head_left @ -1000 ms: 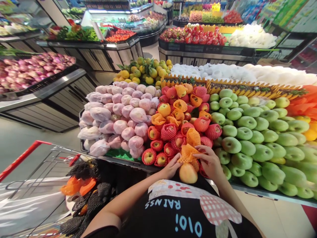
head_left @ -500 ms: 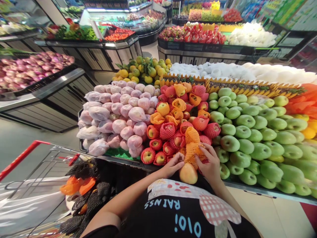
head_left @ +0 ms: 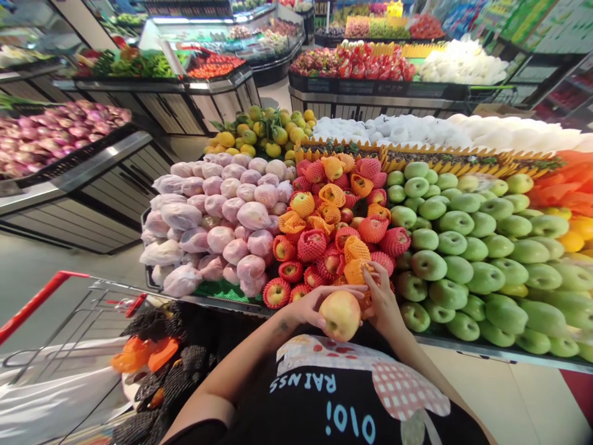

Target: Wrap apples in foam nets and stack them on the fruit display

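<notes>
- My left hand cups a bare apple from the left and over the top, fingers curled round it, close against my chest just in front of the display's near edge
- My right hand sits just right of the apple, fingers closed in a pinch on an orange foam net that lies right above the fruit
- The apple is round and smooth, yellow with a pink blush, its skin slightly glossy; one only, out of any sleeve
- The net is a soft, open mesh sleeve, crumpled and tube-shaped; one in my fingers
- Behind my hands lies the pile of netted apples, red fruit in red and orange mesh cups, too many to count surely
- To the left of that pile is a heap of pale fruit in thin white wraps, rounded and matte
- To the right are smooth, shiny green apples in rows, several dozen at least
- At my lower left stands one shopping cart with a red handle and wire sides, holding black and orange mesh sleeves
- My black shirt carries pale blue lettering and a checked patch
</notes>
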A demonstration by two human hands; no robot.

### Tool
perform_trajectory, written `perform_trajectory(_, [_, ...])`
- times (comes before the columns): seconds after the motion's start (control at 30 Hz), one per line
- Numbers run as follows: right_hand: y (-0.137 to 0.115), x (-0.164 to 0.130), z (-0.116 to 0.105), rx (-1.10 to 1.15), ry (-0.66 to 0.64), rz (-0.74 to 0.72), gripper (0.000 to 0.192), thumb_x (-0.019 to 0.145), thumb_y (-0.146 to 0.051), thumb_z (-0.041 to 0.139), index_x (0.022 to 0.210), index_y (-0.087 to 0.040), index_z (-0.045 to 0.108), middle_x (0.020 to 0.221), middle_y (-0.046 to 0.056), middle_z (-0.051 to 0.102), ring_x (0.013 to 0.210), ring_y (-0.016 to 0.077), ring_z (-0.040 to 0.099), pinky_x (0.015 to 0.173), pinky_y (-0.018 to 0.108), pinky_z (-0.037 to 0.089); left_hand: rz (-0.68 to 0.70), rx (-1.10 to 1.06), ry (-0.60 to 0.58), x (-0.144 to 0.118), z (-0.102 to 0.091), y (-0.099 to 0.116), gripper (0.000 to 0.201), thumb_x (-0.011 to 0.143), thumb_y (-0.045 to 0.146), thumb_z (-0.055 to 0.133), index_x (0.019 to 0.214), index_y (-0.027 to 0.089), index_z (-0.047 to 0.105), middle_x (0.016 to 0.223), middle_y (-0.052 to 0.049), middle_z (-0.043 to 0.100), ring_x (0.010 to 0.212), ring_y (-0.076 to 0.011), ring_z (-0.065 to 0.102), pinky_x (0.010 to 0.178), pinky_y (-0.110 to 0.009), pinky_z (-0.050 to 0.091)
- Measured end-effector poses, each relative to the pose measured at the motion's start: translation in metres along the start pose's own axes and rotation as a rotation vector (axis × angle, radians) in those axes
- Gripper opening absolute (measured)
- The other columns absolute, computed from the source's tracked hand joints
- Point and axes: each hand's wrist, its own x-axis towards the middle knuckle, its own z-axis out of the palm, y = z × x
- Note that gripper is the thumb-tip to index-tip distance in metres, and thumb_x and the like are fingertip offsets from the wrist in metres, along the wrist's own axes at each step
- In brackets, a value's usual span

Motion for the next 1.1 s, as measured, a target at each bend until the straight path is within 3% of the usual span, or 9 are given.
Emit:
perform_trajectory(0.07, [-0.003, 0.002, 0.002, 0.036, -0.002, -0.008, 0.097, 0.073, 0.000, 0.052, 0.160, -0.034, 0.025, 0.155, 0.015, 0.035, 0.124, 0.0312, 0.060, 0.097, 0.050, 0.060, 0.017, 0.131, -0.006, -0.001, -0.002, 0.011, 0.089, 0.054, 0.061, 0.090, 0.131, 0.021, 0.069, 0.159, -0.018, 0.043, 0.123, -0.0428, 0.062, 0.101, -0.051, 0.052])
perform_trajectory(0.17, [-0.006, 0.003, 0.001, 0.030, 0.008, 0.007, 0.091, 0.080, -0.002, 0.055, 0.159, -0.034, 0.027, 0.158, 0.015, 0.035, 0.132, 0.0329, 0.056, 0.105, 0.054, 0.056, 0.049, 0.348, 0.085, -0.006, -0.007, 0.015, 0.086, 0.062, 0.049, 0.089, 0.139, 0.023, 0.062, 0.162, -0.015, 0.040, 0.144, -0.0423, 0.043, 0.115, -0.053, 0.040])
perform_trajectory(0.3, [-0.011, 0.001, 0.001, 0.034, 0.003, -0.082, 0.082, 0.089, -0.005, 0.055, 0.160, -0.037, 0.027, 0.156, 0.013, 0.043, 0.143, 0.0325, 0.048, 0.113, 0.056, 0.049, 0.050, 0.607, 0.364, -0.009, -0.005, 0.004, 0.086, 0.067, 0.037, 0.090, 0.145, 0.026, 0.055, 0.157, -0.014, 0.045, 0.147, -0.0369, 0.039, 0.123, -0.055, 0.030])
perform_trajectory(0.4, [-0.014, -0.002, 0.006, 0.053, 0.012, -0.141, 0.078, 0.092, -0.004, 0.052, 0.159, -0.038, 0.030, 0.152, 0.012, 0.050, 0.139, 0.0304, 0.053, 0.110, 0.055, 0.052, 0.100, 0.695, 0.576, -0.003, 0.000, -0.006, 0.081, 0.063, 0.038, 0.092, 0.136, 0.022, 0.060, 0.152, -0.016, 0.043, 0.144, -0.0365, 0.041, 0.123, -0.054, 0.030])
perform_trajectory(0.5, [-0.016, -0.003, 0.009, 0.062, 0.036, -0.157, 0.072, 0.094, -0.006, 0.052, 0.156, -0.038, 0.037, 0.149, 0.011, 0.055, 0.135, 0.0295, 0.057, 0.107, 0.054, 0.055, 0.121, 0.704, 0.652, 0.002, -0.001, -0.010, 0.078, 0.059, 0.039, 0.093, 0.128, 0.020, 0.062, 0.154, -0.016, 0.036, 0.145, -0.0369, 0.039, 0.122, -0.052, 0.033])
perform_trajectory(0.67, [-0.021, -0.003, 0.007, 0.085, -0.007, -0.193, 0.066, 0.095, -0.009, 0.054, 0.154, -0.037, 0.043, 0.146, 0.010, 0.058, 0.132, 0.0290, 0.059, 0.108, 0.054, 0.055, -0.007, 0.577, 0.479, -0.001, -0.007, -0.003, 0.080, 0.061, 0.038, 0.092, 0.129, 0.023, 0.054, 0.130, -0.009, 0.059, 0.120, -0.0294, 0.059, 0.108, -0.045, 0.048])
perform_trajectory(0.73, [-0.023, -0.003, 0.005, 0.092, -0.030, -0.206, 0.064, 0.095, -0.009, 0.052, 0.153, -0.037, 0.044, 0.145, 0.009, 0.060, 0.130, 0.0286, 0.061, 0.107, 0.053, 0.056, -0.013, 0.589, 0.460, -0.003, -0.007, -0.002, 0.077, 0.062, 0.037, 0.091, 0.127, 0.023, 0.052, 0.125, -0.007, 0.061, 0.113, -0.0267, 0.061, 0.102, -0.041, 0.050])
perform_trajectory(0.93, [-0.024, -0.007, 0.004, 0.148, -0.001, -0.282, 0.065, 0.095, -0.003, 0.050, 0.149, -0.038, 0.048, 0.127, 0.007, 0.071, 0.113, 0.0220, 0.070, 0.095, 0.043, 0.062, 0.151, 0.641, 0.768, 0.004, -0.008, -0.011, 0.087, 0.066, 0.034, 0.087, 0.140, 0.021, 0.042, 0.132, -0.011, 0.052, 0.123, -0.0275, 0.055, 0.108, -0.042, 0.044])
perform_trajectory(1.1, [-0.033, -0.008, 0.009, 0.270, -0.017, -0.295, 0.059, 0.093, -0.004, 0.054, 0.144, -0.033, 0.051, 0.143, 0.009, 0.064, 0.126, 0.0231, 0.066, 0.098, 0.042, 0.062, 0.334, 0.559, 0.939, 0.011, -0.006, -0.024, 0.070, 0.069, 0.027, 0.079, 0.133, 0.021, 0.051, 0.138, -0.010, 0.054, 0.132, -0.0285, 0.051, 0.119, -0.043, 0.035])
